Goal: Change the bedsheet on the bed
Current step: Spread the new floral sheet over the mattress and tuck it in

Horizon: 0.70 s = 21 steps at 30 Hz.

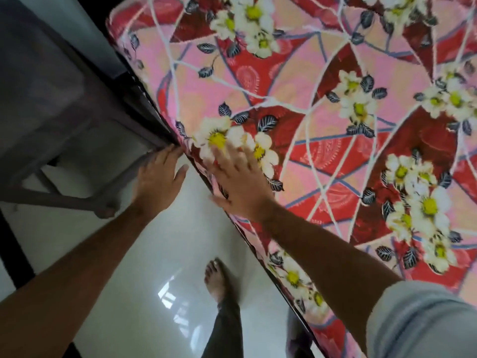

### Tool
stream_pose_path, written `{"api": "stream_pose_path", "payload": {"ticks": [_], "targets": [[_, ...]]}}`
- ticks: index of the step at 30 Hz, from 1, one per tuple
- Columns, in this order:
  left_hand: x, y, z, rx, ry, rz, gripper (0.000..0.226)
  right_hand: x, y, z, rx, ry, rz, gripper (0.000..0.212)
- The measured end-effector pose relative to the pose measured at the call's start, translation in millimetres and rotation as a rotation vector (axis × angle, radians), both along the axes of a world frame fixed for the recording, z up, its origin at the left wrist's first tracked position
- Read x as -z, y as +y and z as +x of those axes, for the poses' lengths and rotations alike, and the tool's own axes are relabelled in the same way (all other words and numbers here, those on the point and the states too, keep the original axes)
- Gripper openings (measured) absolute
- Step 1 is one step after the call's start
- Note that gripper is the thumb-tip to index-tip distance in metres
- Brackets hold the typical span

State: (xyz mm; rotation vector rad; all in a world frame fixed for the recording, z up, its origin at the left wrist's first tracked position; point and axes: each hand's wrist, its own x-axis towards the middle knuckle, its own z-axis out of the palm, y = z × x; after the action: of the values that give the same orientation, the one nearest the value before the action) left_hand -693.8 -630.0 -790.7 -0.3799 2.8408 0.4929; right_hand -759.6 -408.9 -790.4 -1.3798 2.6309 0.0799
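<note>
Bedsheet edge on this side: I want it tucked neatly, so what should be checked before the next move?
1. Floral bedsheet lies flat on top: ok.
2. Right hand presses flat on the sheet near the edge: ok.
3. Left hand open, at the bed's side, fingertips at the edge: ok.
4. Edge tucked under the mattress: cannot tell.
5. Dark chair stands close to the bed: not ok.

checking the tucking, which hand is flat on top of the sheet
The right hand: it lies palm down on the floral bedsheet by the white flowers. The left hand is off the top, fingers reaching into the gap at the bed's edge.
</note>
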Motion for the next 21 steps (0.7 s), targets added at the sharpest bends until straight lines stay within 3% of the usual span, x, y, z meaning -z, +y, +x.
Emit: {"api": "stream_pose_path", "payload": {"ticks": [2, 4, 6, 9, 11, 15, 17, 19, 21], "targets": [[-11, -3, -9, -0.009, 0.132, 0.03, 0.047, 4, -16, 20, -0.369, -0.024, 0.084, 0.074], [-23, 1, -34, 0.113, 0.296, 0.003, 0.045, 12, -18, 41, -0.72, -0.116, 0.188, 0.062], [-27, 8, -70, 0.313, 0.346, -0.025, 0.047, 17, -15, 48, -0.771, -0.243, 0.057, 0.047], [-16, 26, -121, 0.521, 0.189, -0.111, 0.055, -2, -4, 12, -0.33, -0.31, -0.392, 0.035], [-1, 27, -142, 0.558, 0.112, -0.172, 0.062, -18, 20, -44, 0.032, -0.195, -0.509, 0.04], [12, -2, -160, 0.421, 0.059, -0.231, 0.074, -14, 95, -175, 0.643, 0.057, -0.335, 0.058], [10, -23, -162, 0.329, 0.05, -0.237, 0.074, -7, 119, -222, 0.851, 0.06, -0.232, 0.069], [7, -46, -167, 0.242, 0.004, -0.187, 0.074, -2, 119, -247, 0.89, 0.042, -0.16, 0.074], [0, -63, -180, 0.204, -0.046, -0.183, 0.076, -2, 96, -247, 0.786, 0.054, -0.085, 0.073]]}}
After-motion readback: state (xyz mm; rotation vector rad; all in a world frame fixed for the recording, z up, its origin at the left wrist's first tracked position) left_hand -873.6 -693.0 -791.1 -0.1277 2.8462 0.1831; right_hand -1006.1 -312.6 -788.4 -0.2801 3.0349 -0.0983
